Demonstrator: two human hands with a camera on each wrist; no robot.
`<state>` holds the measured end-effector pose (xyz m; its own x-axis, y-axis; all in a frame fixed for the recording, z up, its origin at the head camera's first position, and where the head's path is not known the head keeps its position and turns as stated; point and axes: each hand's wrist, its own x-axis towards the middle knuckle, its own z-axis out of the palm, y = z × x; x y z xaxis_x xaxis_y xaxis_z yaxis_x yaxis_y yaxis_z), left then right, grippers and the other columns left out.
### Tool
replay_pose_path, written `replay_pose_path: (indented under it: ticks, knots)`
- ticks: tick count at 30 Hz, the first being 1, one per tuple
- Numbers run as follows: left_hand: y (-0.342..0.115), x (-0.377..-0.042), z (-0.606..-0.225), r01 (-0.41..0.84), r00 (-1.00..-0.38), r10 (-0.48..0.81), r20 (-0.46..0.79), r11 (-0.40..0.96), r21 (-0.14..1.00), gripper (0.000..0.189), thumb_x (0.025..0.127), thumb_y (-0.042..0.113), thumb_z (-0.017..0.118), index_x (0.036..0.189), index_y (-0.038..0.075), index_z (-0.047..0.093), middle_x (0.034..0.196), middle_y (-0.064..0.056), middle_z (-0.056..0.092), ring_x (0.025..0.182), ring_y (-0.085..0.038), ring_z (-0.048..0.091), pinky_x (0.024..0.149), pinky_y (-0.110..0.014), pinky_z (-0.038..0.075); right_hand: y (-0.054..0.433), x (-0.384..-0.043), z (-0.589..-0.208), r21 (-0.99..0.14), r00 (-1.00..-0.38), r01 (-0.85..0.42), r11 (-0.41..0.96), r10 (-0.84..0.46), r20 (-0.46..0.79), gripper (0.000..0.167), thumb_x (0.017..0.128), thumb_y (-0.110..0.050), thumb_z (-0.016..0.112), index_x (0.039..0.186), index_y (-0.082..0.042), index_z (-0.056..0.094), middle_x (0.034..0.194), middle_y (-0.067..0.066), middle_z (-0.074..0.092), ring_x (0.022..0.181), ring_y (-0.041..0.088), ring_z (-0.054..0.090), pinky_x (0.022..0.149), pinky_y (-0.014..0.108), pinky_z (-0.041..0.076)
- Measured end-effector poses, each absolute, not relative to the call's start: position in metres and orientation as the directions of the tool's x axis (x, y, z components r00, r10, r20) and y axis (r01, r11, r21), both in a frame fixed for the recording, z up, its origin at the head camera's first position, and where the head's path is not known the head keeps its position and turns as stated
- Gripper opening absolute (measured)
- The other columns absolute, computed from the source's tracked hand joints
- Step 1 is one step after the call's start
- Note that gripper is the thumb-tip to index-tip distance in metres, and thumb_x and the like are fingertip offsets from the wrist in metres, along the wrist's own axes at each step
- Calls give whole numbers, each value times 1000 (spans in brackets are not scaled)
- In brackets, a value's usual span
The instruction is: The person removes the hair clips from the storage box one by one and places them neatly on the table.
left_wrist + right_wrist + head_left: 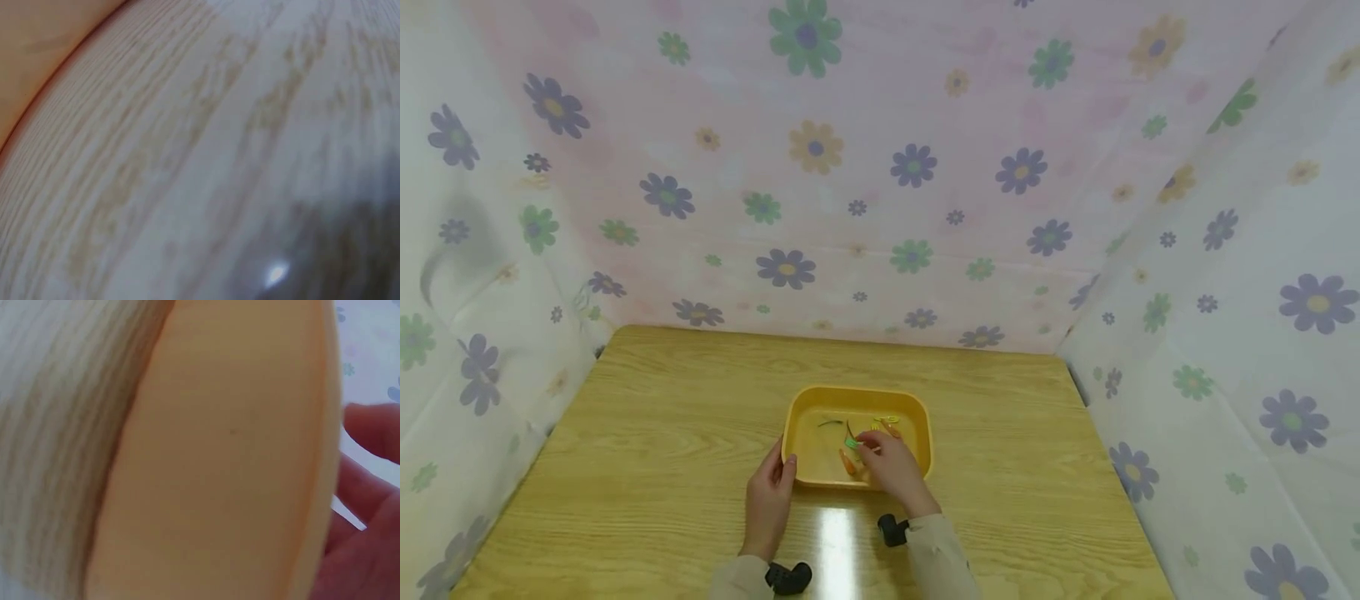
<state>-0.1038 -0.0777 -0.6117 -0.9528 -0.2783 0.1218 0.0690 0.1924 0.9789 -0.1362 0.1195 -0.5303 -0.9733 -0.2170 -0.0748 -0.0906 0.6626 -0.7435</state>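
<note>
A shallow yellow tray (816,482) lies on the wooden table. My left hand (769,496) grips its left end, thumb at the rim and fingers along the outside wall. Over the inside of the tray, my right hand (891,467) pinches a small green clip-like piece (852,443) between thumb and fingertips. Below that piece lies a small orange piece (847,462). Near the right fingers are a yellow clip-like piece (889,419) and another orange piece (891,430). A thin green strip (830,422) sits farther left. In the right wrist view, the tray's outer wall (219,450) partly hides the right fingers (375,431).
The wood-grain table (700,383) extends around the tray on every side. A flower-printed cloth (850,250) hangs behind the table and along both sides. Black wrist cameras sit on the left cuff (743,577) and right cuff (936,546).
</note>
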Motion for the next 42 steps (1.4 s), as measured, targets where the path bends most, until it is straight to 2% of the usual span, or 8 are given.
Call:
replay_pose_path:
  ticks: [7,12,14,18,25,32,42]
  knots:
    - [-79,-107,-611,69,-949,-288,128,206,976,46,89,32,52,130,11,47,128,-3,48,113,-14,48,82,-19,41,115,-146,-527,-667,-945,-104,737,-283,-166,37,90,-32,49,116,-8,58,101,5,62,84,18,57,70,38,45]
    - [-79,-106,-611,58,-953,-281,114,201,978,46,89,34,51,131,14,46,129,-1,47,113,-12,47,83,-21,41,109,-150,-528,-625,-939,-98,774,-280,-199,35,87,-28,53,113,-6,59,97,4,63,79,15,58,71,37,45]
    - [-79,-106,-612,49,-955,-279,104,199,979,47,89,34,51,131,14,46,130,-2,47,113,-13,47,83,-22,41,107,-151,-528,-612,-937,-110,783,-286,-198,34,85,-28,56,111,-6,60,94,3,65,78,14,58,80,40,41]
    - [-78,-104,-613,34,-956,-282,82,173,984,47,89,33,52,131,13,46,129,-2,47,113,-12,47,83,-21,41,102,-149,-528,-583,-935,-137,801,-299,-192,33,83,-27,59,109,-7,61,90,0,66,76,13,59,86,45,33]
    - [-76,-102,-612,42,-952,-292,88,160,986,44,89,29,53,130,13,47,129,-2,47,114,-13,46,83,-18,40,99,-146,-533,-548,-947,-156,822,-283,-155,29,83,-28,60,103,-8,65,94,4,65,72,16,57,64,37,46]
    - [-75,-104,-612,58,-949,-297,107,170,984,44,89,28,54,129,11,48,128,-4,48,113,-14,47,82,-17,40,98,-148,-540,-500,-957,-124,857,-237,-167,20,79,-24,64,94,-10,65,88,2,64,73,17,57,59,35,44]
    - [-74,-104,-611,35,-951,-296,87,176,984,43,90,27,53,130,14,47,129,-1,47,115,-10,45,85,-20,40,95,-148,-541,-483,-961,-48,874,-172,-216,18,71,-20,65,84,-11,58,73,-1,55,58,15,45,47,32,36]
